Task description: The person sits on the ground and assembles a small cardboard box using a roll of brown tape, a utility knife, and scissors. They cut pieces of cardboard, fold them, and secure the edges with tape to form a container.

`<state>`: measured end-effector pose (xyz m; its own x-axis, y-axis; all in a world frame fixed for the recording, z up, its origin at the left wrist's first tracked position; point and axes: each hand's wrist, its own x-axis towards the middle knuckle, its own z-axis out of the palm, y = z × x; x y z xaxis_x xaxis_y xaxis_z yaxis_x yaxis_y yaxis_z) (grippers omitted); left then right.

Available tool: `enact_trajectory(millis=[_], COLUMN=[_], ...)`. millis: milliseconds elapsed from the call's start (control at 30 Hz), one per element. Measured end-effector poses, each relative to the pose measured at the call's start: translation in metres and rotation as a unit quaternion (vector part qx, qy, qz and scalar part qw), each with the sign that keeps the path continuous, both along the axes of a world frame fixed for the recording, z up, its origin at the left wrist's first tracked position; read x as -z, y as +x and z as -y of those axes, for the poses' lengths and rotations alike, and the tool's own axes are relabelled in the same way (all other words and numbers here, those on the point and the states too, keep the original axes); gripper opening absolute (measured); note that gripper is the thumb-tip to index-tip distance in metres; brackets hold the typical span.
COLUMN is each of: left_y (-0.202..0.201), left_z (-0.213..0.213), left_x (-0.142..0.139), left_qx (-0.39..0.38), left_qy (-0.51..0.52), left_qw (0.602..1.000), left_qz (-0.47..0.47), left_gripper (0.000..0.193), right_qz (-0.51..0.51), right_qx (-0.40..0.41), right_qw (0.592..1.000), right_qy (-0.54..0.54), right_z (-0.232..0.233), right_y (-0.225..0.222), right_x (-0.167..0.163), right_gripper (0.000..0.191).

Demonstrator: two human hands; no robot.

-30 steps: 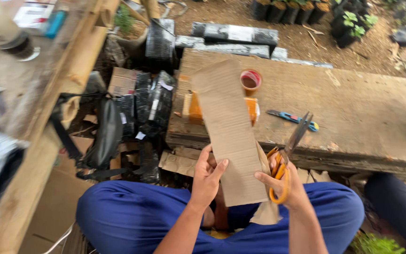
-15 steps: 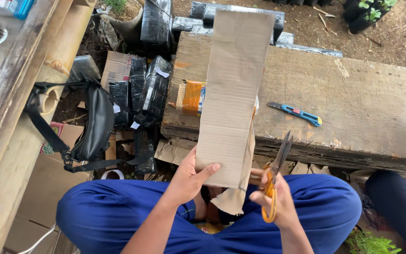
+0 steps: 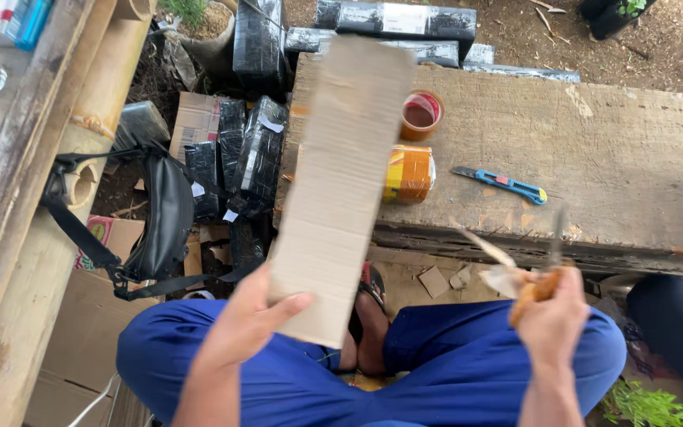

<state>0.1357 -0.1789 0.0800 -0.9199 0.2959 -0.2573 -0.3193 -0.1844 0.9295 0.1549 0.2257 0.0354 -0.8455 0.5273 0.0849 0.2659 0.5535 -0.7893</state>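
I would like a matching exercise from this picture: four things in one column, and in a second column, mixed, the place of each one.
Things:
1. cardboard strip
2. scissors
3. blue utility knife
4. black bag

Places:
A. lying on the wooden plank
B. hanging by its strap beside the bamboo post
C. held in the left hand
D. held in the right hand

Pairs: 1-C, 2-D, 3-A, 4-B
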Motion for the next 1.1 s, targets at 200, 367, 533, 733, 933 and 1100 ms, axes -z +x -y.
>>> enact_trajectory(millis=[200,367,533,733,933,1100], left_y=[0.004,-0.02,-0.036,-0.039,-0.034,-0.033], left_z=[0.049,0.008,-0.037,-0.057,-0.072,-0.073], left_x=[-0.017,0.0,0.032,0.067,0.079,0.081], left_qx=[-0.073,-0.156,-0.237,-0.196,-0.174,-0.146], left_qy=[-0.045,-0.053,0.172,0.204,0.126,0.119], left_qw=[0.993,0.978,0.953,0.959,0.976,0.98], left_qz=[-0.078,-0.127,-0.08,-0.02,-0.025,-0.066], left_gripper=[0.065,0.042,0.033,0.033,0.032,0.031], right_qz=[0.091,0.196,0.161,0.197,0.214,0.248], right_qx=[-0.187,-0.253,-0.377,-0.453,-0.473,-0.445], right_qw=[0.897,0.941,0.899,0.813,0.822,0.829], right_qy=[-0.389,-0.109,-0.155,-0.309,-0.235,-0.232], right_z=[-0.043,0.001,0.03,0.06,0.084,0.095], right_y=[0.014,0.025,0.028,0.056,0.036,0.015], right_x=[0.033,0.064,0.051,0.041,0.031,0.021], right_gripper=[0.019,0.015,0.039,0.055,0.055,0.064])
